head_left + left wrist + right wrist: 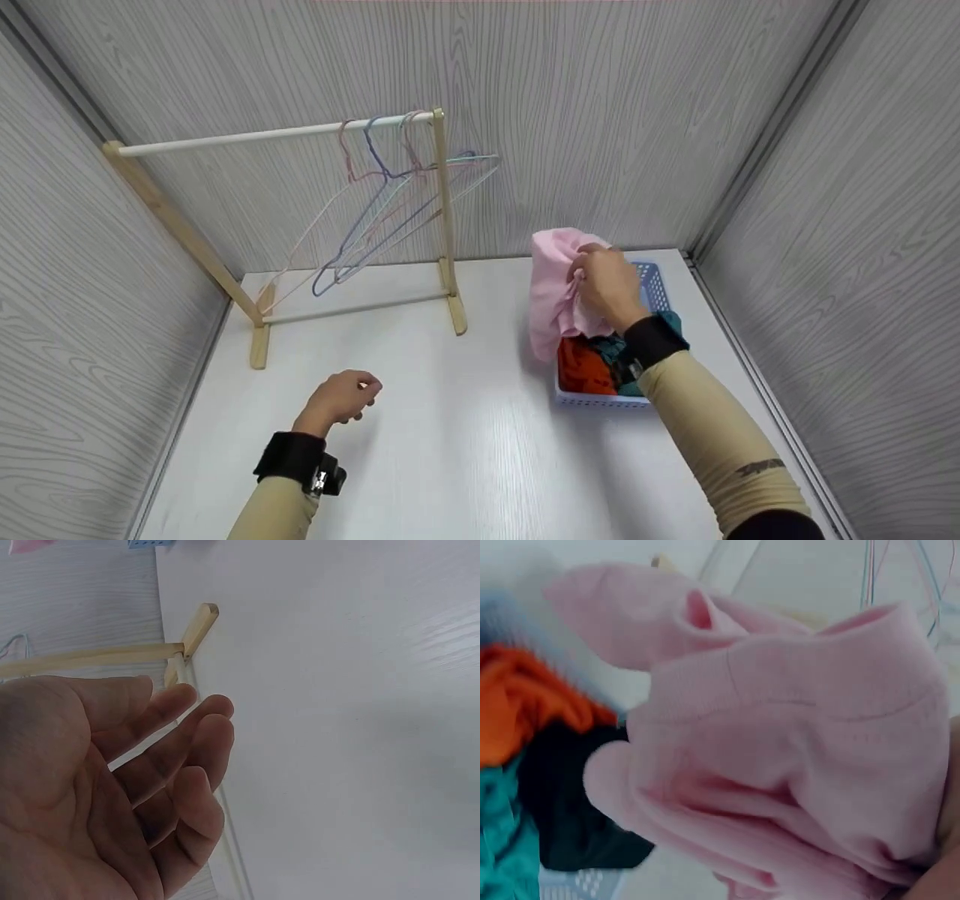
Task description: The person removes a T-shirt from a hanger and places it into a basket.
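Note:
Up at the right, my right hand pinches a bunched pink garment, which hangs over the left side of a light blue plastic basket. The right wrist view shows a ribbed band on the pink cloth; most of that hand is hidden there. Orange, black and teal clothes lie in the basket. My left hand hovers over the white table at the front left, holding nothing. In the left wrist view its fingers are loosely curled, palm showing.
A wooden rack with a white rail stands at the back left. Several pastel hangers hang bunched near the rail's right end. Grey wood-grain panels enclose the table at the back and sides.

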